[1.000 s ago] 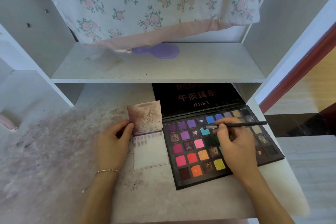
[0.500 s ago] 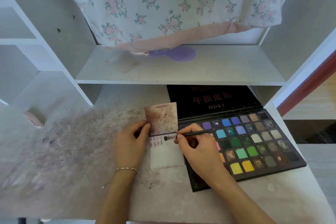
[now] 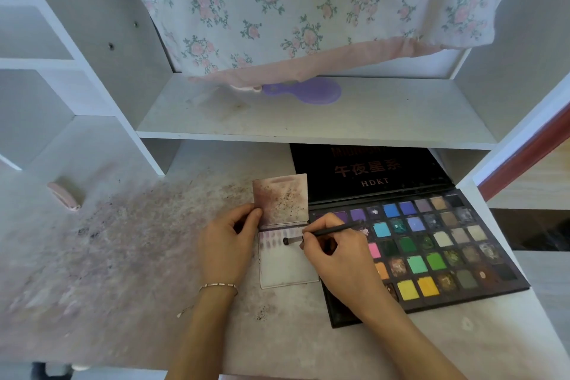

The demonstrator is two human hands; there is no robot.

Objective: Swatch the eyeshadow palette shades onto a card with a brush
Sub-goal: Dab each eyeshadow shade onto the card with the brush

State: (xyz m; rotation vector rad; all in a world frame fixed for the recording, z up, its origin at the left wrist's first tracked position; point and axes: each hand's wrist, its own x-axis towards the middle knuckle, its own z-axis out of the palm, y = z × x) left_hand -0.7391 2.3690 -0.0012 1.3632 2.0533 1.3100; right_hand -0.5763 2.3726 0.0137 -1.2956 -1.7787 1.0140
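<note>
An open black eyeshadow palette with many coloured pans lies on the desk, right of centre, its lid leaning back. A white card lies just left of it, with a row of purple swatches along its top and a stained flap standing up behind. My right hand grips a thin black brush, whose tip touches the card beside the swatches. My left hand pinches the left edge of the flap and rests along the card's left side.
The desk is smeared with purple powder at the left. A white shelf overhangs the palette lid, holding a purple hand mirror under a floral cloth. A pink object lies far left. White cubby walls stand on both sides.
My right hand moved the brush left from the palette's pans onto the card, where its tip now sits beside the swatches. My left hand kept its hold on the flap.
</note>
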